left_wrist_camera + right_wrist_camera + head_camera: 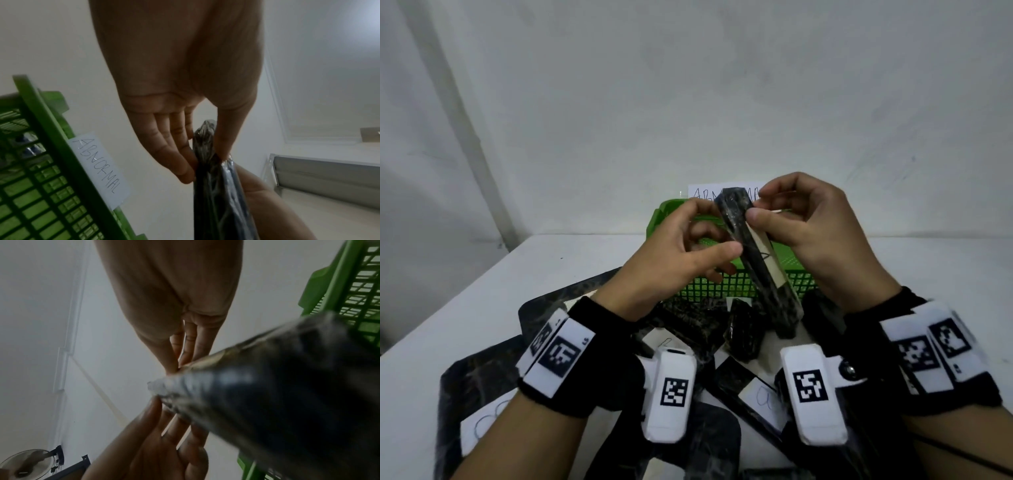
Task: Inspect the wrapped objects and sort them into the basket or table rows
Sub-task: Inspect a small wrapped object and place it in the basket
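Observation:
A long dark object wrapped in clear film (753, 253) with a pale paper label is held tilted in the air above the green mesh basket (722, 284). My left hand (681, 246) pinches it at mid-length between thumb and fingers. My right hand (794, 219) pinches the upper end between thumb and forefinger. In the left wrist view the wrapped object (213, 186) sits between the thumb and fingers of my left hand (203, 155). The right wrist view shows the wrapped object (267, 399) large and blurred, its crinkled tip pinched by my right hand (179, 366).
Several more dark wrapped objects (743, 332) with white labels lie on the white table (465, 301) in front of the basket, under my wrists. A paper tag reading ABNORMAL (98, 168) is fixed to the basket's far rim. A white wall stands behind.

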{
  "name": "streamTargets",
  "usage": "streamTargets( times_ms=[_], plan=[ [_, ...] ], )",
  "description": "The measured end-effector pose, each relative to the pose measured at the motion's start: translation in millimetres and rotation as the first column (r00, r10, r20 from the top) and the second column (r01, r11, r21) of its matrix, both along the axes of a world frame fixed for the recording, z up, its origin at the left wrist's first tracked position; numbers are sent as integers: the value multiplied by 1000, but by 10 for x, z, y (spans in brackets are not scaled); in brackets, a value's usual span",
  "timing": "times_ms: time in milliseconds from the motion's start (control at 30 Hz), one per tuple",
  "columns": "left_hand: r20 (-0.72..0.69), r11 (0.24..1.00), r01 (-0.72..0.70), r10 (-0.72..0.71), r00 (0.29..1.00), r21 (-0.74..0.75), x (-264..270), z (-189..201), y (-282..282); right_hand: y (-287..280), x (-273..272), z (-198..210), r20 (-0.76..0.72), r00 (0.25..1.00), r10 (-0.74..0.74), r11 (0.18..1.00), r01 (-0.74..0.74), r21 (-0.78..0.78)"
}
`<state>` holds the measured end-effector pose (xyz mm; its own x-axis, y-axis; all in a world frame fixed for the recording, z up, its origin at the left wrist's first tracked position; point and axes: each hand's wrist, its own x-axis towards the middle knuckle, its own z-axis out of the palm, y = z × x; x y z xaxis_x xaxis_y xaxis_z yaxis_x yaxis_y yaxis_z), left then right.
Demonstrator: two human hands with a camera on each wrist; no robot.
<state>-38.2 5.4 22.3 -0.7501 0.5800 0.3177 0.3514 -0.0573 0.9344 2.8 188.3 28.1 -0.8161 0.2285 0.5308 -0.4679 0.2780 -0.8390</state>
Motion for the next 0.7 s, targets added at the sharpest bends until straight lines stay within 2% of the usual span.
streamTargets(
  times_ms=[133,233,300,367,433,567,700],
  plan=[
    [-16,997,-21,22,1000,75,-12,23,-33,33,18,27,6,999,34,999,-35,37],
    [-57,992,-35,42,997,118,-24,32,-52,40,83,67,59,985,164,982,-168,80],
    [-68,986,-52,63,996,157,-39,36,-75,52,100,73,127,975,182,966,-201,159],
    [-81,979,-64,81,993,194,-49,46,-98,51,88,50,153,984,95,937,-140,320],
    [-96,977,-23,45,994,210,-49,59,-117,55,74,34,107,994,5,906,-50,421],
    [6,967,93,-97,995,239,-46,96,-155,122,77,51,65,996,55,901,-77,427],
    [36,966,117,-128,991,233,-48,65,-117,157,89,57,49,999,15,856,-38,515]
  ],
)
